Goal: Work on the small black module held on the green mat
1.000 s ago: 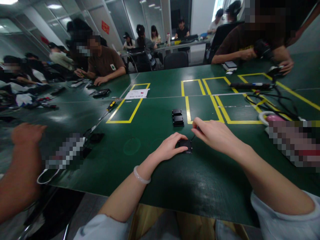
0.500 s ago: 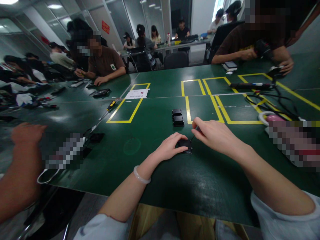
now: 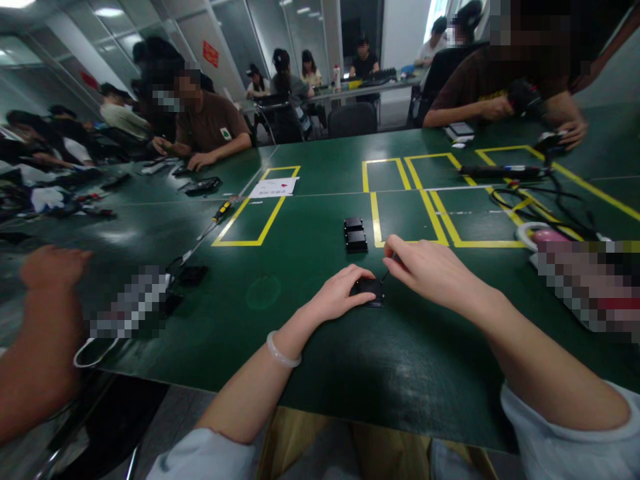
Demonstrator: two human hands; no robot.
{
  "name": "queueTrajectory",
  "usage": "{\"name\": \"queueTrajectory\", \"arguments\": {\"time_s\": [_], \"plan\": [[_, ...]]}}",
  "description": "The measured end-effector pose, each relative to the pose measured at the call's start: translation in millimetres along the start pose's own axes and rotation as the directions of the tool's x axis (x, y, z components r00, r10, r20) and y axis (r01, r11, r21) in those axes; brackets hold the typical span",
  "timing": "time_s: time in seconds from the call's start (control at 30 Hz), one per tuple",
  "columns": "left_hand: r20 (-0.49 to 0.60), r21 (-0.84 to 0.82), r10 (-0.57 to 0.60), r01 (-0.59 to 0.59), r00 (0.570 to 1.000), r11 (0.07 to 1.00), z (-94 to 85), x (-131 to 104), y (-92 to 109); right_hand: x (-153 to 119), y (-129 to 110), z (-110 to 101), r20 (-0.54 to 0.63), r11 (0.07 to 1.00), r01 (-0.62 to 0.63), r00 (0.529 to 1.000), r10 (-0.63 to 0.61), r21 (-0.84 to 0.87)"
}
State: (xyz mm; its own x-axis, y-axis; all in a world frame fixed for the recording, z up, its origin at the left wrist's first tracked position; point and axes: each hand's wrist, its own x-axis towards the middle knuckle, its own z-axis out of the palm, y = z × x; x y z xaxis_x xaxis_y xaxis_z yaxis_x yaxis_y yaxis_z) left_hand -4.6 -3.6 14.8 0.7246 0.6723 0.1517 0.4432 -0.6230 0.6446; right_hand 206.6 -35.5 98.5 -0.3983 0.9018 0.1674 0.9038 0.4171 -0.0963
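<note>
"Watching the head view from my end. Where do you have the left hand (image 3: 337, 293)?"

"Down on the glossy green worktop (image 3: 380, 380), thumb and fingers in a narrow grip around a small black square block (image 3: 372, 292). I read the block as lying flat, partly covered by the fingers. Pale translucent bracelet (image 3: 283, 350) on that wrist."

"And the right?"

"Right hand (image 3: 425, 263) is beside the block, to the right and slightly beyond. Thumb and index pinched on a thin dark rod (image 3: 385, 275), slanting down toward the block's far right corner. Can't tell from here if the tip touches. Upper end hidden in the fingers."

"What's around it?"

"Two shiny black rectangular blocks (image 3: 356, 236) in line, just beyond the held one, apart from it. Right of those I see a yellow tape outline (image 3: 375, 220). Farther left, a white paper sheet (image 3: 275, 188) with a small red mark, then a slim tool with a yellow-and-black handle (image 3: 222, 211)."

"Anyone close?"

"Co-worker's bare hand (image 3: 55, 267) at far left, well apart from ours. Another person in a brown shirt (image 3: 215, 120) sits across the worktop."
</note>
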Motion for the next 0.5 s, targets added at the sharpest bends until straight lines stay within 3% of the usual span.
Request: {"name": "queueTrajectory", "arguments": {"time_s": [0.5], "plan": [[-0.004, -0.008, 0.000, 0.000, 1.000, 1.000, 0.0, -0.5, -0.1, -1.0, -0.3, 0.1, -0.001, 1.000, 0.003, 1.000, -0.003, 0.028]]}}
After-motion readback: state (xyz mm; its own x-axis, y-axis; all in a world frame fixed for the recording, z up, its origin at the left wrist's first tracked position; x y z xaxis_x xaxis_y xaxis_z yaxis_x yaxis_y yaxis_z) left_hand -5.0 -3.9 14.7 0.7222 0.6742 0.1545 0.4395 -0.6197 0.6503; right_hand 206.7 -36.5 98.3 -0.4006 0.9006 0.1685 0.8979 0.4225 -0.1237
